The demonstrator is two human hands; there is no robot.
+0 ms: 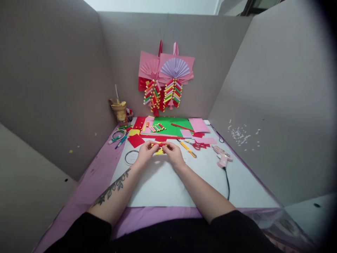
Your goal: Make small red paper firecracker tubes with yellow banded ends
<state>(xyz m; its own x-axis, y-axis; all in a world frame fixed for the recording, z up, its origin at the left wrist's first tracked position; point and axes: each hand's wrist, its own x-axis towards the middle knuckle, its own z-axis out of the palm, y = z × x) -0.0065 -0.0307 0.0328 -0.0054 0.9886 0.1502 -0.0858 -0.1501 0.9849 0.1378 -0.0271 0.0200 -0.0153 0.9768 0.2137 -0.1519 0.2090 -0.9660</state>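
Between my left hand (146, 151) and my right hand (173, 153), a small red paper roll (159, 144) with a yellow end is pinched by its two ends. Thumbs and fingertips of both hands close on it just above the white table sheet. Behind and below the roll shows a piece of yellow paper (159, 152); I cannot tell whether it is held or lies on the sheet. A yellow utility knife (190, 151) and red-handled scissors (196, 146) lie right of my right hand. Near my left wrist is a dark ring-shaped roll (126, 157).
A pink glue gun (223, 156) with a black cord lies at the right. Green card (173, 124) carries several finished rolls (158, 127) at the back. Red paper (136, 140) lies left. Firecracker decorations (173, 92) hang on the back panel; a cup (120, 112) stands at back left.
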